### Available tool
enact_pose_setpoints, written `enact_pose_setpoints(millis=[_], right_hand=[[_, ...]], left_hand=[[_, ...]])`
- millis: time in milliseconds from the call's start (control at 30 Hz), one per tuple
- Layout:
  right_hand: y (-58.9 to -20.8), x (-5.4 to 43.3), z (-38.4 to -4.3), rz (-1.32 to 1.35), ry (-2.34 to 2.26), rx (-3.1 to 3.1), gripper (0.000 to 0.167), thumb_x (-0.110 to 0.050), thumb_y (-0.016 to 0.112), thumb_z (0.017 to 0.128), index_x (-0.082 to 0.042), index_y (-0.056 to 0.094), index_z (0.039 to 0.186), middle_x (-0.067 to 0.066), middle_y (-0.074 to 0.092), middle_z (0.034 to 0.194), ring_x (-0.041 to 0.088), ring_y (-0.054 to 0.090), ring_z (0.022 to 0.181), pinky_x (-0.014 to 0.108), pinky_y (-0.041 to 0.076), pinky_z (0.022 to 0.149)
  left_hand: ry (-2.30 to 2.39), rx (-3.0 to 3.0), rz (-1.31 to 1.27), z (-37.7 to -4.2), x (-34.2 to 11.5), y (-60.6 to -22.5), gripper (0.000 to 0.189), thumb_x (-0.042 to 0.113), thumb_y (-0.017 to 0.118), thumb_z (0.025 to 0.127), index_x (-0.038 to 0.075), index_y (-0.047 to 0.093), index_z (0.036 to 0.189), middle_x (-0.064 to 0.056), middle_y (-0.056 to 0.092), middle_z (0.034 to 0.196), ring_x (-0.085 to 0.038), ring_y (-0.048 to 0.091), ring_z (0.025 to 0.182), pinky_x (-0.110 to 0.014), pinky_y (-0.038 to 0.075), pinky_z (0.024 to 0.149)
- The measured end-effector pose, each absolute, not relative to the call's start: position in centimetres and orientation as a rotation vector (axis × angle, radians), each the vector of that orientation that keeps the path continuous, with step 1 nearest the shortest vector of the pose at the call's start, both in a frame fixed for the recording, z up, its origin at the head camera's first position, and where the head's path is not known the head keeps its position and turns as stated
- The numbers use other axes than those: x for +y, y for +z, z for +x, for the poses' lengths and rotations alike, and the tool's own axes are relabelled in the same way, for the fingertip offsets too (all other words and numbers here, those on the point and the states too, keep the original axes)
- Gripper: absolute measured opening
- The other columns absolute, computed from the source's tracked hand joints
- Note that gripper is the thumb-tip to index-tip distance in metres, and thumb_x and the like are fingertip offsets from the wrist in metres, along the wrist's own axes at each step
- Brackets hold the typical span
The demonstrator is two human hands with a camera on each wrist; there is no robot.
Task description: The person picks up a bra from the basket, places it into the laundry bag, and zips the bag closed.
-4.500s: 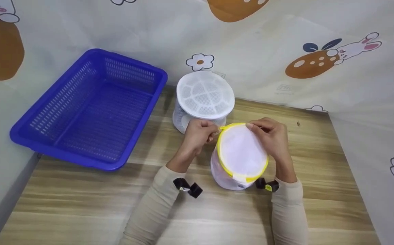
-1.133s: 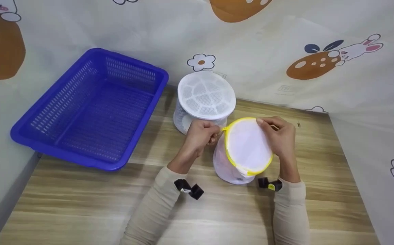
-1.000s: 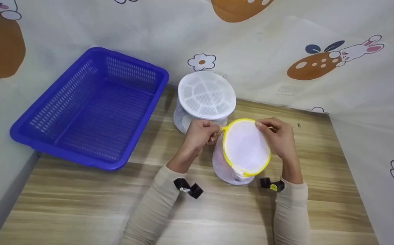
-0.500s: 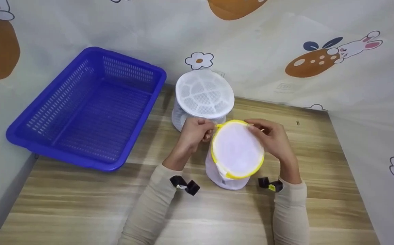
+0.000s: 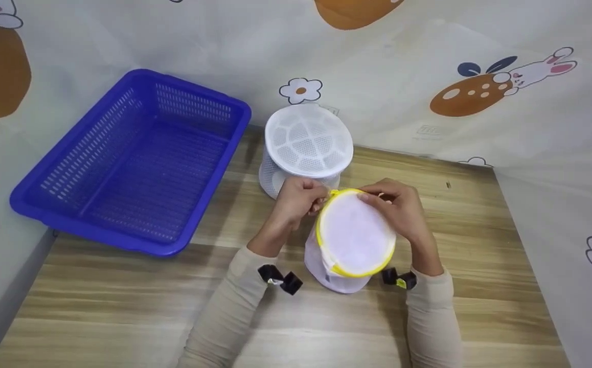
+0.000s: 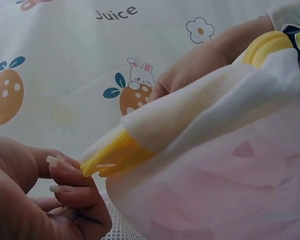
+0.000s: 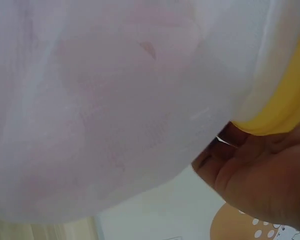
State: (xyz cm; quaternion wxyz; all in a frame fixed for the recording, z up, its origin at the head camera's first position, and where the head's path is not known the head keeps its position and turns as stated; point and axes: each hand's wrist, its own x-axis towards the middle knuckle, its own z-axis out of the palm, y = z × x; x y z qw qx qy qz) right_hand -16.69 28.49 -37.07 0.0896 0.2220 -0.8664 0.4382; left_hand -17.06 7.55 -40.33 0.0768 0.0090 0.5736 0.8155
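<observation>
A white, drum-shaped laundry bag [image 5: 357, 232] with a yellow zip round its top stands on the table, its lid tilted toward the head camera. My left hand [image 5: 296, 202] pinches the yellow zip end [image 6: 115, 155] at the far left of the rim, fingers curled in the left wrist view. With thumb over the lid's edge, my right hand [image 5: 401, 207] grips the far right part of the rim; in the right wrist view its fingers lie partly hidden behind the bag. Pinkish contents [image 6: 230, 180] show through the thin fabric.
Just behind my left hand stands a second white mesh bag [image 5: 309, 140] with a patterned lid. A large blue slotted basket [image 5: 224, 168] sits on the left of the wooden table [image 5: 480, 286]. Printed cloth walls [image 5: 388, 92] border the back and sides.
The bag has shifted left and nearer, and the white tab on its rim has swung left. My right hand has moved left along with the rim; my left hand keeps its pinch.
</observation>
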Motion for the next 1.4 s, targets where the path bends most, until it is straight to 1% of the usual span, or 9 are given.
enact_pose_setpoints(millis=[133, 200, 267, 367, 667, 967, 1200, 1400], right_hand=[[-37.0, 28.4, -16.6, 0.650, 1.247, -2.526, 0.006, 0.001, 0.073, 0.081, 0.001, 0.076, 0.087, 0.010, 0.070, 0.082, 0.019, 0.064, 0.076, 0.020, 0.050, 0.069], [-37.0, 28.4, -16.5, 0.648, 1.221, -2.506, 0.005, 0.001, 0.073, 0.081, 0.001, 0.075, 0.085, 0.010, 0.070, 0.081, 0.020, 0.065, 0.076, 0.019, 0.049, 0.068], [-36.9, 28.4, -16.5, 0.643, 1.205, -2.491, 0.005, 0.001, 0.074, 0.080, 0.002, 0.075, 0.084, 0.011, 0.070, 0.080, 0.021, 0.065, 0.075, 0.018, 0.049, 0.068], [-36.9, 28.5, -16.5, 0.634, 1.209, -2.483, 0.005, 0.001, 0.074, 0.080, 0.002, 0.075, 0.084, 0.011, 0.069, 0.079, 0.022, 0.065, 0.074, 0.018, 0.049, 0.066], [-36.8, 28.6, -16.6, 0.598, 1.204, -2.499, 0.005, -0.002, 0.075, 0.080, 0.002, 0.076, 0.084, 0.010, 0.070, 0.079, 0.019, 0.064, 0.072, 0.017, 0.049, 0.062], [-36.9, 28.9, -16.7, 0.547, 1.181, -2.489, 0.005, -0.001, 0.074, 0.081, 0.002, 0.075, 0.084, 0.011, 0.070, 0.078, 0.021, 0.065, 0.071, 0.016, 0.048, 0.060], [-36.9, 29.2, -16.9, 0.517, 1.169, -2.492, 0.005, -0.002, 0.074, 0.081, 0.002, 0.075, 0.085, 0.011, 0.070, 0.078, 0.020, 0.065, 0.070, 0.016, 0.048, 0.059], [-37.1, 29.4, -16.9, 0.492, 1.193, -2.477, 0.005, -0.003, 0.074, 0.081, 0.001, 0.076, 0.084, 0.011, 0.070, 0.077, 0.019, 0.064, 0.068, 0.017, 0.048, 0.057]], left_hand=[[2.458, 1.711, 0.051, -16.9, 7.6, -40.2, 0.026, -0.010, 0.054, 0.084, -0.006, 0.054, 0.059, -0.004, 0.043, 0.048, -0.009, 0.038, 0.043, -0.020, 0.030, 0.042], [2.461, 1.712, 0.060, -16.9, 7.7, -40.2, 0.027, -0.010, 0.054, 0.084, -0.005, 0.054, 0.057, -0.004, 0.043, 0.047, -0.010, 0.037, 0.042, -0.020, 0.029, 0.042], [2.458, 1.721, 0.053, -16.8, 7.7, -40.1, 0.029, -0.010, 0.054, 0.083, -0.002, 0.054, 0.056, -0.003, 0.043, 0.047, -0.008, 0.038, 0.042, -0.020, 0.029, 0.042], [2.453, 1.732, 0.033, -16.7, 7.8, -40.1, 0.030, -0.010, 0.055, 0.083, 0.002, 0.055, 0.055, -0.002, 0.044, 0.048, -0.008, 0.039, 0.042, -0.019, 0.030, 0.041], [2.425, 1.782, 0.025, -16.6, 7.8, -40.1, 0.031, -0.009, 0.056, 0.081, 0.005, 0.053, 0.054, -0.001, 0.042, 0.046, -0.007, 0.036, 0.041, -0.018, 0.028, 0.040], [2.478, 1.708, 0.039, -16.6, 7.8, -40.0, 0.033, -0.012, 0.054, 0.082, 0.004, 0.052, 0.053, -0.002, 0.041, 0.045, -0.008, 0.035, 0.041, -0.019, 0.027, 0.041], [2.480, 1.664, 0.032, -16.7, 7.7, -40.1, 0.032, -0.013, 0.052, 0.081, 0.003, 0.053, 0.053, -0.002, 0.042, 0.047, -0.008, 0.035, 0.043, -0.019, 0.027, 0.042], [2.477, 1.678, 0.029, -16.7, 7.8, -40.1, 0.032, -0.012, 0.053, 0.082, 0.002, 0.053, 0.054, -0.002, 0.043, 0.048, -0.008, 0.036, 0.043, -0.019, 0.028, 0.042]])
